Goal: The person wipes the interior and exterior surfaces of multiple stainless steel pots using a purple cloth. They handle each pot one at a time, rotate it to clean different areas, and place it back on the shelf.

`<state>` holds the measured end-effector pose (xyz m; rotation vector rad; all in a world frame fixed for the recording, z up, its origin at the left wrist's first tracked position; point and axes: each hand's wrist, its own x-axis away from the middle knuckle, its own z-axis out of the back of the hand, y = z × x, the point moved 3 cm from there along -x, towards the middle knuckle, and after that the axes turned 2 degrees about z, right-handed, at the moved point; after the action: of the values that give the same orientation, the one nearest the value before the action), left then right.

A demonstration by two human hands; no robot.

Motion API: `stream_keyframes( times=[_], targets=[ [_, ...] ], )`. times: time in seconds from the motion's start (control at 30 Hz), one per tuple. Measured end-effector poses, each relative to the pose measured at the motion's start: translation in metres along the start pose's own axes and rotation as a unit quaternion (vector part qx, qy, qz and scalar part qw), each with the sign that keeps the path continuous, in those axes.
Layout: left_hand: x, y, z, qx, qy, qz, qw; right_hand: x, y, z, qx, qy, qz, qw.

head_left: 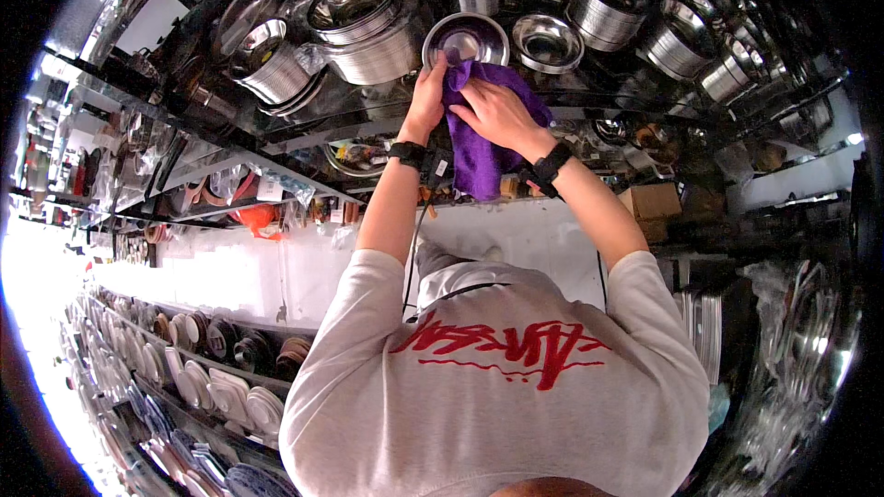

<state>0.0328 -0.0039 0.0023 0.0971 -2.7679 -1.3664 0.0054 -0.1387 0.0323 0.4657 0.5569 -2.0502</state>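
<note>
My left hand (427, 101) grips the near left edge of a shiny metal bowl (465, 29), its fingers closed on the rim. The bowl is tipped so that its inside shows. A purple cloth (474, 152) drapes over the bowl's near side and hangs down below it. On top of the cloth lies my right hand (497, 113), fingers partly bent and pressing the cloth toward the bowl; some fingertips are hidden in its folds. Just right of the bowl stands another shallow metal bowl (549, 43), which neither hand touches.
Stacked steel bowls (366, 32) stand left on the dark shelf (368, 101), with more stacks (608, 9) to the right. A cardboard box (650, 201) sits lower right. Racks of plates (221, 391) fill the lower left. An orange bag (258, 219) hangs below the shelf.
</note>
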Motion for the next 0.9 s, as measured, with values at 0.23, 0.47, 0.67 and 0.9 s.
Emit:
stream_keyframes(
  times=[0.23, 0.47, 0.67, 0.9],
  targets=[
    [0.006, 0.017, -0.008, -0.120, 0.012, -0.015, 0.993, 0.016, 0.018, 0.015, 0.085, 0.003, 0.021, 0.996],
    [-0.003, 0.043, -0.030, -0.203, -0.041, 0.003, 0.978, 0.025, 0.016, 0.044, 0.163, 0.094, 0.111, 0.976],
    [0.027, 0.049, -0.073, -0.266, -0.074, 0.027, 0.961, 0.014, 0.004, 0.058, 0.162, 0.195, 0.064, 0.965],
    [0.024, 0.064, -0.056, -0.151, -0.174, 0.037, 0.972, 0.026, 0.000, 0.085, 0.083, 0.159, 0.233, 0.956]
  ],
)
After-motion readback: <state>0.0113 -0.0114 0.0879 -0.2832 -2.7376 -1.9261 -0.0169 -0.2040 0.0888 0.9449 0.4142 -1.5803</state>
